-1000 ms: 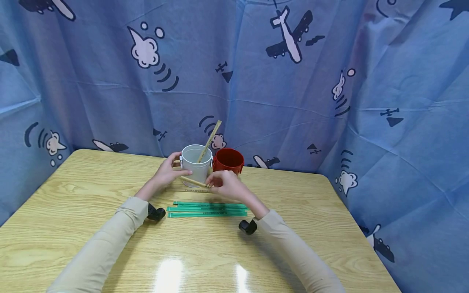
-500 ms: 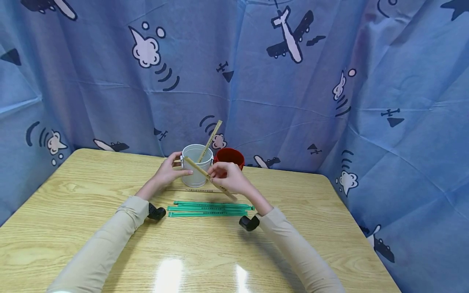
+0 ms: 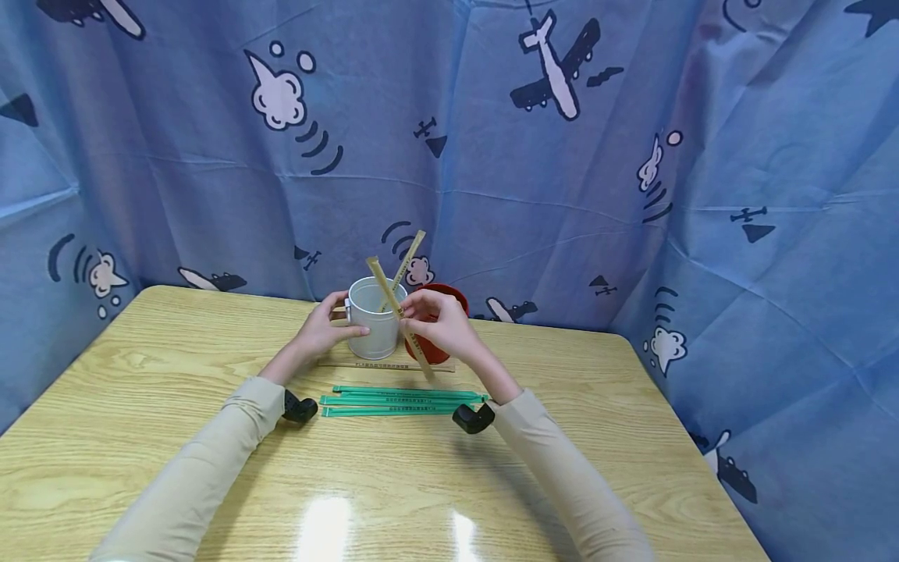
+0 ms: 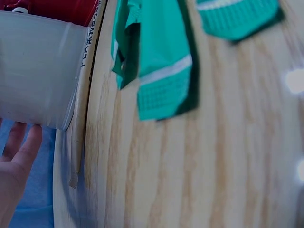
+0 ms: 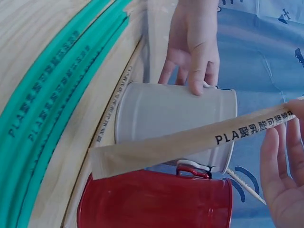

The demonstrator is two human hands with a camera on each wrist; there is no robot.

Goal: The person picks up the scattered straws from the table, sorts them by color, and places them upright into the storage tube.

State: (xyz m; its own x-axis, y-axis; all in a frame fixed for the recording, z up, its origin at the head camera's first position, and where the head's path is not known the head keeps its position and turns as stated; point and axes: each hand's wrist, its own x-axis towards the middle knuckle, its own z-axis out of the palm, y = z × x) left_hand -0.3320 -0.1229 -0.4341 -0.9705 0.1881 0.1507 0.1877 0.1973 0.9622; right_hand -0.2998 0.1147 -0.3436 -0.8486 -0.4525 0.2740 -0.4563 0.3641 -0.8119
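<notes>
Tan straw (image 5: 161, 146) (aslant) between right-hand fingers (image 5: 270, 151)

White bucket (image 3: 381, 336), red bucket (image 5: 154, 199), black-lettered tan packets (image 5: 190, 137), green packets (image 4: 164, 57), blue plane-patterned curtain (image 3: 393, 101)

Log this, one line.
left hand: grips round white bucket; right hand: pinches slim tan printed packet; in white bucket: another tan packet; wooden table: third tan packet, slim green packets, round red bucket

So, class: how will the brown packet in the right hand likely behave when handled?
Probably fairly stiff: the brown packet juts straight from the fingers without sagging. Likely light, being so slim. Its flat end may crease easily.
</notes>
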